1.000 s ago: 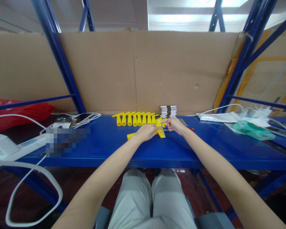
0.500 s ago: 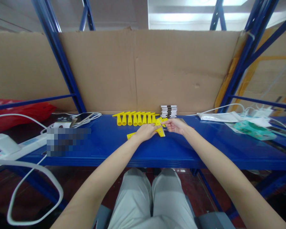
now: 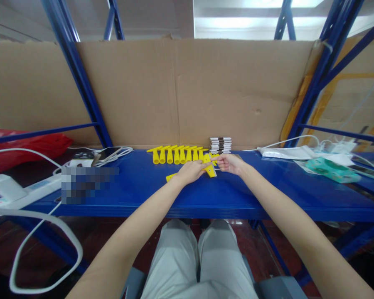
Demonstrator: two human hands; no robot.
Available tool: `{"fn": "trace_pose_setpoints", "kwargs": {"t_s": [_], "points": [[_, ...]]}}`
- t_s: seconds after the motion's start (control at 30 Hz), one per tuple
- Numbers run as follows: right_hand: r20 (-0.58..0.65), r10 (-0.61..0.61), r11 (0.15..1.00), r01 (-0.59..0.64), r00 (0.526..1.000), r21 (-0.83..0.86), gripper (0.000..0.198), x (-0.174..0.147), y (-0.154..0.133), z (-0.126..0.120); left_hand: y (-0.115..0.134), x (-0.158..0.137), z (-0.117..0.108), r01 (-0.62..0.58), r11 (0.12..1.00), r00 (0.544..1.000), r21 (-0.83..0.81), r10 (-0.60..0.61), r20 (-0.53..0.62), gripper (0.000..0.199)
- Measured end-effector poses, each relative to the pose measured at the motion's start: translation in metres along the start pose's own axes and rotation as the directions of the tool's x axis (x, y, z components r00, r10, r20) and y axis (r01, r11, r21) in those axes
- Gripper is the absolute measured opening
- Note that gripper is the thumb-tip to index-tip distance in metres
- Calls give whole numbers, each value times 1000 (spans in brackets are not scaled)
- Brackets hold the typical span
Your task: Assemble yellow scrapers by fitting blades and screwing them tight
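Note:
My left hand [image 3: 191,171] is closed around a yellow plastic scraper [image 3: 210,169], whose handle end sticks out to the left below the wrist. The scraper's wide head, with small holes and a pale strip along its right edge, faces right. At that edge is my right hand [image 3: 230,163], its index finger reaching the head and the other fingers curled; whether they hold something small is hidden. Just behind stands a row of several similar yellow scrapers [image 3: 176,157], their round hollow handle ends facing me. More yellow pieces show partly behind my right fingers.
A stack of white and brown small packs [image 3: 220,145] stands against the cardboard wall [image 3: 230,91]. White cables and a power strip [image 3: 34,193] lie on the left of the blue shelf [image 3: 137,195]. At right are a white pouch [image 3: 286,152] and a green packet [image 3: 332,169].
The scraper head has turned slightly between my hands, showing more of its pale edge strip. Both hands stay almost in place.

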State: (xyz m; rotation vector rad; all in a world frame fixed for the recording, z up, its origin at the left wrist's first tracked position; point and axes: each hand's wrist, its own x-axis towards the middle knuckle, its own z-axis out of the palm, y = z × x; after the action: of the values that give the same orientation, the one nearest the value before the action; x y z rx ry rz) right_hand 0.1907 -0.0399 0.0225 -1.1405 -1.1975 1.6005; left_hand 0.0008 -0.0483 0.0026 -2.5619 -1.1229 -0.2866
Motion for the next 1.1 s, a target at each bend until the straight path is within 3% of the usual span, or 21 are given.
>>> {"fn": "trace_pose_setpoints", "kwargs": {"t_s": [0.73,0.93,1.1], "points": [[-21,11,1000,-11,1000,12,8,2,2,0,0,1,1,5,1000,1000,-10,-5,-12,43],[-33,-35,999,34,999,-36,11,-1,-1,3,-1,0,2,13,999,1000,-31,-14,-28,43],[-137,-121,988,107,983,-110,17,0,-1,0,-2,-1,1,17,999,998,-38,-19,-52,43]]}}
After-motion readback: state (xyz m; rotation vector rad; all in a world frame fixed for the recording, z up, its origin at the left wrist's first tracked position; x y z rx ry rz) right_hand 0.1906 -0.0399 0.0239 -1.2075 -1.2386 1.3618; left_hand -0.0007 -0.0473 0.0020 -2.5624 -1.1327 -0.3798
